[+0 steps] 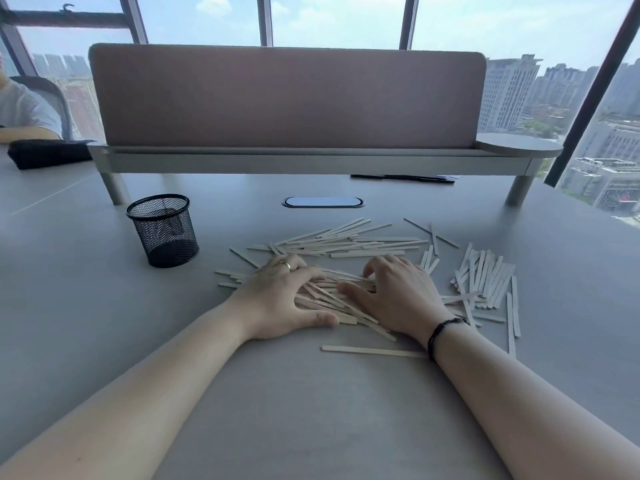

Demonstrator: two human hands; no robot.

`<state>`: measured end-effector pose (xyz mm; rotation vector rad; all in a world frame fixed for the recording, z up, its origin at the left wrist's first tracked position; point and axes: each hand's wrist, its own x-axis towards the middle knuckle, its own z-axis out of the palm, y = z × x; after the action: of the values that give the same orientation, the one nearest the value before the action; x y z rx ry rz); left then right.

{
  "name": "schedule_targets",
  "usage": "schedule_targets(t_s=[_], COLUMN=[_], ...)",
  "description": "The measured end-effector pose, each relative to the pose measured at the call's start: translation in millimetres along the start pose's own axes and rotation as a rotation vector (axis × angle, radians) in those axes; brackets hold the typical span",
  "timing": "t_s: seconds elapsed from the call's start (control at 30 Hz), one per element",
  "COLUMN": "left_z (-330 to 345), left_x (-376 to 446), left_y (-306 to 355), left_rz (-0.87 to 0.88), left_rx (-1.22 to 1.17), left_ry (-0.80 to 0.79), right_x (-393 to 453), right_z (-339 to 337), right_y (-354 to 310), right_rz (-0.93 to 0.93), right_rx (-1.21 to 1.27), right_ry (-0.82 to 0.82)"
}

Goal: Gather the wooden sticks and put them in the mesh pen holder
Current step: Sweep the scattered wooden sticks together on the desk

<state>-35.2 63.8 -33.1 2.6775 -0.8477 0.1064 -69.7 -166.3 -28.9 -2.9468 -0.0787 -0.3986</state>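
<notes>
Several pale wooden sticks (360, 244) lie scattered across the grey table (104, 323), in a pile at the centre and a looser group (485, 278) to the right. One stick (370, 351) lies alone near me. My left hand (280, 299) and my right hand (398, 292) rest flat on the central pile with fingers spread, palms down, sticks under and between them. Neither hand is closed around any stick. A black mesh pen holder (162, 230) stands upright at the left, apart from the sticks, and looks empty.
A pink divider screen on a grey raised shelf (287, 98) crosses the back of the table. A cable port (323, 201) sits in the tabletop behind the sticks. A black pouch (48, 154) and another person's arm (20, 133) are at the far left. Black pens (401, 177) lie under the shelf.
</notes>
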Motion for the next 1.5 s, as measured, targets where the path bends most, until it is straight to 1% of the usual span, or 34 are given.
schedule_targets(t_s=[0.13,0.3,0.43,0.57,0.8,1.07,1.13,1.23,1.33,1.43,1.5], left_z=[6.3,4.4,3.5,3.5,3.0,3.2,5.2,7.3,6.8,4.9,4.1], left_x=[7.6,6.6,3.3,1.7,1.1,2.4,3.7,6.4,6.5,5.1,4.8], left_y=[-1.7,-0.6,1.4,2.9,3.0,5.5,2.3,-1.7,0.3,3.7,5.6], left_rz=[0.013,0.002,0.002,0.005,-0.018,-0.066,-0.056,-0.036,-0.01,-0.03,-0.054], left_rx=[-0.037,-0.031,-0.063,-0.04,-0.048,-0.001,0.034,0.077,0.091,0.078,0.099], left_ry=[0.077,0.084,0.132,0.157,0.188,0.199,0.212,0.237,0.221,0.188,0.175], right_x=[1.0,0.8,0.7,0.4,2.0,1.6,0.9,-0.3,-2.5,-5.2,-6.3], right_z=[1.0,-1.2,-5.4,-6.1,-10.2,-14.7,-16.4,-20.4,-20.4,-17.9,-18.4], right_y=[-5.4,-9.5,-9.3,-9.5,-8.2,-5.1,-4.8,-7.6,-11.2,-15.2,-17.6], right_rz=[-0.019,-0.026,-0.07,-0.101,-0.05,-0.014,-0.015,-0.037,-0.059,-0.078,-0.081], right_rx=[-0.021,-0.04,-0.052,-0.079,-0.089,-0.051,-0.018,0.052,0.061,0.037,0.039], right_ry=[0.024,0.033,0.038,0.073,0.092,0.233,0.248,0.249,0.226,0.161,0.147])
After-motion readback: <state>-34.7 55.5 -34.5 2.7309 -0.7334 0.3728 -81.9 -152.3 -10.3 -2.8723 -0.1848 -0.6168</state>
